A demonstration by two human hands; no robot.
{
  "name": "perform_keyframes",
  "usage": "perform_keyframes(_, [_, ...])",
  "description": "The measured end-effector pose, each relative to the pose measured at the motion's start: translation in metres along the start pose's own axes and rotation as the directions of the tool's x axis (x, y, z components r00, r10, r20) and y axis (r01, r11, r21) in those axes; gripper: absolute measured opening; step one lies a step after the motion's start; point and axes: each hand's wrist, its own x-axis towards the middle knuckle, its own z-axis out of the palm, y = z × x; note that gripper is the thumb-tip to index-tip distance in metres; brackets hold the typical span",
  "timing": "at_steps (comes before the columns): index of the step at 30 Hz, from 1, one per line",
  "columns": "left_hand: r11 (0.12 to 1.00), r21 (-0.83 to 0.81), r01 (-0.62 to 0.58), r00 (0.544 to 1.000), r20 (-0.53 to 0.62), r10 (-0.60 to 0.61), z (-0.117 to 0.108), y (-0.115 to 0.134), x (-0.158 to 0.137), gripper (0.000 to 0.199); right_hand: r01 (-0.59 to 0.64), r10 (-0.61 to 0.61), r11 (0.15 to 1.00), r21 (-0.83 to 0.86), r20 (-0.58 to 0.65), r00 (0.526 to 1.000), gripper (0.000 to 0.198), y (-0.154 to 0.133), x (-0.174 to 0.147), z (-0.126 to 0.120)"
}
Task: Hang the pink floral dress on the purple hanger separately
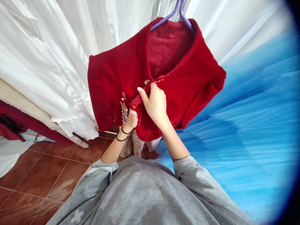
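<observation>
A red velvet jacket [194,81] hangs on a purple hanger [174,14] in front of me. My right hand [156,104] grips the front flap of the jacket just below a gold knot button [147,82]. My left hand [131,120], with two black bands on the wrist, pinches the jacket's lower front edge beside a gold tassel ornament [124,111]. Both sleeves of my grey top are pushed up.
White fabric [53,56] hangs at the left and behind. A bright blue tulle skirt [246,131] fills the right side. Dark red cloth [14,123] lies at the far left over the red-brown tiled floor [47,168].
</observation>
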Motion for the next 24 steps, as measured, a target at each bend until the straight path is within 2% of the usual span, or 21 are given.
perform_keyframes(3, [0.996,0.085,-0.011,0.998,-0.063,0.017,-0.012,0.014,-0.008,0.078,0.015,-0.018,0.999,0.046,0.076,0.997,0.047,0.006,0.004,-0.002])
perform_keyframes(6, [0.978,0.199,0.068,0.988,-0.15,-0.038,-0.03,0.025,-0.011,0.035,0.016,-0.042,0.98,0.201,0.129,0.991,0.05,0.013,-0.016,-0.021])
perform_keyframes(8, [0.973,0.203,0.107,0.983,-0.166,-0.074,-0.04,0.027,-0.009,0.022,-0.091,0.072,0.966,0.242,0.085,0.994,0.053,0.033,-0.043,-0.031])
perform_keyframes(9, [0.974,0.193,0.122,0.982,-0.167,-0.089,-0.045,0.026,-0.008,0.02,-0.189,0.18,0.959,0.213,0.059,0.982,0.055,0.05,-0.06,-0.034])
perform_keyframes(10, [0.973,0.185,0.135,0.98,-0.171,-0.104,-0.048,0.026,-0.006,0.02,-0.319,0.318,0.935,0.155,0.033,0.948,0.057,0.07,-0.079,-0.035])
perform_keyframes(11, [0.973,0.182,0.143,0.978,-0.18,-0.11,-0.05,0.026,-0.005,0.022,-0.467,0.466,0.881,0.074,0.028,0.884,0.058,0.094,-0.097,-0.035])
perform_keyframes(12, [0.972,0.186,0.141,0.976,-0.189,-0.105,-0.051,0.027,-0.003,0.026,-0.62,0.62,0.785,-0.006,0.049,0.783,0.058,0.119,-0.114,-0.034])
perform_keyframes(13, [0.972,0.196,0.131,0.975,-0.2,-0.091,-0.051,0.028,-0.002,0.031,-0.757,0.757,0.653,-0.031,0.069,0.65,0.058,0.144,-0.129,-0.032])
perform_keyframes(14, [0.97,0.212,0.115,0.976,-0.208,-0.071,-0.051,0.03,-0.001,0.036,-0.836,0.832,0.549,-0.004,0.094,0.546,0.056,0.168,-0.141,-0.03])
perform_keyframes(15, [0.967,0.234,0.098,0.977,-0.205,-0.05,-0.049,0.033,0.001,0.039,-0.874,0.865,0.486,0.026,0.127,0.485,0.054,0.188,-0.15,-0.028])
perform_keyframes(16, [0.962,0.26,0.082,0.981,-0.19,-0.033,-0.048,0.036,0.002,0.041,-0.893,0.877,0.443,0.08,0.17,0.45,0.051,0.204,-0.155,-0.026])
perform_keyframes(17, [0.956,0.285,0.067,0.986,-0.163,-0.02,-0.047,0.039,0.003,0.04,-0.894,0.869,0.426,0.14,0.213,0.447,0.05,0.217,-0.156,-0.025])
perform_keyframes(20, [0.937,0.35,0.018,0.995,-0.095,0.017,-0.05,0.048,0.012,0.027,-0.867,0.819,0.386,0.315,0.316,0.48,0.052,0.236,-0.152,-0.021])
perform_keyframes(22, [0.905,0.425,-0.017,0.981,-0.166,0.096,-0.06,0.049,0.022,0.02,-0.837,0.789,0.368,0.404,0.34,0.511,0.054,0.239,-0.152,-0.017])
perform_keyframes(24, [0.844,0.535,-0.042,0.938,-0.269,0.217,-0.069,0.044,0.035,0.016,-0.816,0.773,0.359,0.453,0.346,0.532,0.056,0.238,-0.159,-0.011])
